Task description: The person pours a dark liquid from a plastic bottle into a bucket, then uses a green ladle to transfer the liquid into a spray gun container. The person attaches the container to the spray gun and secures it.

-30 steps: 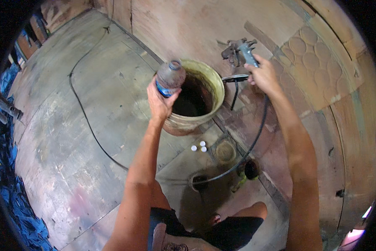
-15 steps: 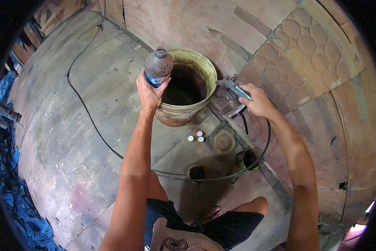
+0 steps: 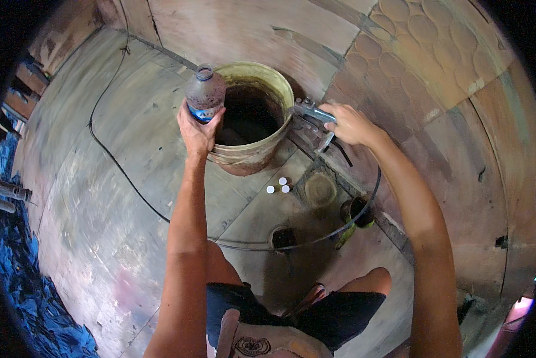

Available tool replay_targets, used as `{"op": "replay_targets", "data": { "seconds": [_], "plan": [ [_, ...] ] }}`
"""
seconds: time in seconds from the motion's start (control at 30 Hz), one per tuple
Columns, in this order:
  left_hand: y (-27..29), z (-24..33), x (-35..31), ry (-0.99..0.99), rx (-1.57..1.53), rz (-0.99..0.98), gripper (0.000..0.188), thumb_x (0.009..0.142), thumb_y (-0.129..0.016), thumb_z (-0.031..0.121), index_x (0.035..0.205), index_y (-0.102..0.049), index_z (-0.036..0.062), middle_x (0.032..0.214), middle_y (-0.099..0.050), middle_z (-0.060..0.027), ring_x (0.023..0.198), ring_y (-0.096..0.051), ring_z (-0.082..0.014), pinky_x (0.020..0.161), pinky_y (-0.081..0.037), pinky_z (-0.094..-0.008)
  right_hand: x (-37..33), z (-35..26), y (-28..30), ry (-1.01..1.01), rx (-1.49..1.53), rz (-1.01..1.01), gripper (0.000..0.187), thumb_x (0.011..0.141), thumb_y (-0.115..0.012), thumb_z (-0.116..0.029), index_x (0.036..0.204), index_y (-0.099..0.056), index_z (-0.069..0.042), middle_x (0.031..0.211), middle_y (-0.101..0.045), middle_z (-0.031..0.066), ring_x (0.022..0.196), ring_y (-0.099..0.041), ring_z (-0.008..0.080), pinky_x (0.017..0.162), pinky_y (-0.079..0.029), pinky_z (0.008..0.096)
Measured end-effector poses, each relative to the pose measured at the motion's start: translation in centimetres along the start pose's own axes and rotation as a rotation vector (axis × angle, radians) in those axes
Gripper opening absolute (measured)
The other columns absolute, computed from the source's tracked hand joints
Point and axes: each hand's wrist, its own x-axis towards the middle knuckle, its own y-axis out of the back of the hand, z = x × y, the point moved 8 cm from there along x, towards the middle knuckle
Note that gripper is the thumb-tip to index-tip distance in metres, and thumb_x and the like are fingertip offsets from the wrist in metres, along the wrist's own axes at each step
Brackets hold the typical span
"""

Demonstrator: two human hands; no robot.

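From afar, I'm holding an already uncapped, clear plastic bottle with a blue label [image 3: 206, 93] upright in my left hand [image 3: 196, 132], beside a round yellowish bucket [image 3: 286, 89]; nothing is visibly pouring. My right hand [image 3: 353, 125] is gripping a grey metal spray gun [image 3: 313, 112].

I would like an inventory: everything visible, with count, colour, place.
bucket: one, yellowish, upper middle
bottle: one, clear, blue-labelled, left of bucket
spray gun: one, metallic, right of bucket
caps: three, white, in front of bucket
round mark: one, brown, right of caps
cups: two, dark inside, before the person
hose: seemingly one, black, both sides
sheeting: uncounted, blue, left edge
boards: several, brown, top and right
floor: one, grey, underneath
shorts: one, dark, bottom
shirt: one, pale, bottom
forearms: two, bare, lower edge
left grip: one, bare, on bottle
right grip: one, bare, on spray gun
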Motion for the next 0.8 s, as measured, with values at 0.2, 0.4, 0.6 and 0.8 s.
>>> {"op": "replay_targets", "data": {
  "seconds": [0.2,0.4,0.6,0.8],
  "plan": [
    [-0.1,-0.1,0.1,0.039,0.037,-0.028,0.092,0.070,-0.089,0.041,0.140,-0.046,-0.0007,0.131,-0.056,-0.0239,0.123,-0.052,-0.0402,0.105,-0.042,-0.0476,1.1,-1.1,0.7,-0.083,-0.059,-0.154,0.040,0.088,-0.064,-0.011,0.129,-0.061,-0.010,0.120,-0.065,0.0228,0.116,-0.060,0.0416,0.096,-0.049,0.0518],
    [-0.3,-0.9,0.0,0.021,0.026,-0.019,0.093,0.070,-0.089,0.043,0.139,-0.045,-0.0020,0.129,-0.056,-0.0255,0.123,-0.052,-0.0406,0.104,-0.042,-0.0480,-0.3,-0.3,0.1,-0.141,-0.097,-0.102,0.046,0.092,-0.063,-0.014,0.138,-0.054,-0.018,0.120,-0.064,0.0193,0.117,-0.059,0.0408,0.095,-0.049,0.0548],
    [-1.3,-2.2,0.6,-0.053,-0.116,-0.026,0.091,0.070,-0.090,0.042,0.135,-0.047,-0.0048,0.125,-0.058,-0.0251,0.118,-0.056,-0.0370,0.103,-0.042,-0.0450,-2.5,0.0,1.4,-0.121,-0.107,0.106,0.045,0.092,-0.064,-0.021,0.136,-0.058,-0.016,0.123,-0.065,0.0202,0.117,-0.061,0.0385,0.097,-0.050,0.0516],
    [-1.0,-1.9,0.6,0.017,0.122,-0.066,0.094,0.072,-0.088,0.047,0.136,-0.045,-0.0050,0.132,-0.056,-0.0266,0.125,-0.054,-0.0383,0.106,-0.041,-0.0450,-15.9,8.8,1.8,-0.294,0.323,1.030,0.037,0.095,-0.066,-0.024,0.129,-0.063,-0.008,0.128,-0.064,0.0166,0.117,-0.062,0.0309,0.099,-0.049,0.0427]
  ]
}}
